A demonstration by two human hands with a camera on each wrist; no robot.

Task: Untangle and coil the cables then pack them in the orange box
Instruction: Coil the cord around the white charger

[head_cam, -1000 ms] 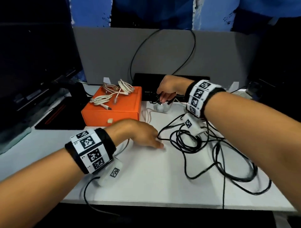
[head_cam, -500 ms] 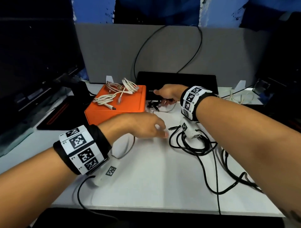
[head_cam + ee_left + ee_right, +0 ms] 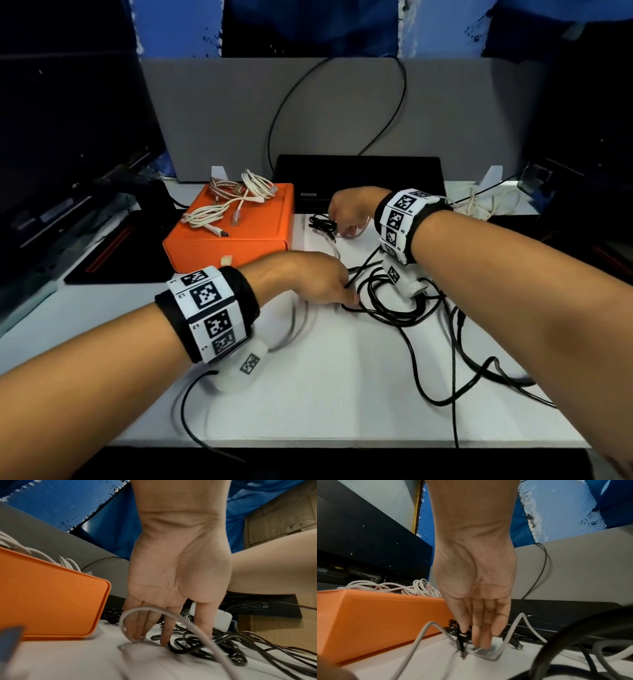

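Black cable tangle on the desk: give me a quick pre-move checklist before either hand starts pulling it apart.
1. Left hand at the black cable tangle: ok, fingertips touch the desk at its edge.
2. Left grip closed on a strand: not ok, fingers straight.
3. Right hand grip on the small black cable bundle: cannot tell, fingers reach into it.
4. White cable clear of the left hand: not ok, it loops across the fingers.
5. Orange box open for packing: not ok, closed, with white cables on its lid.
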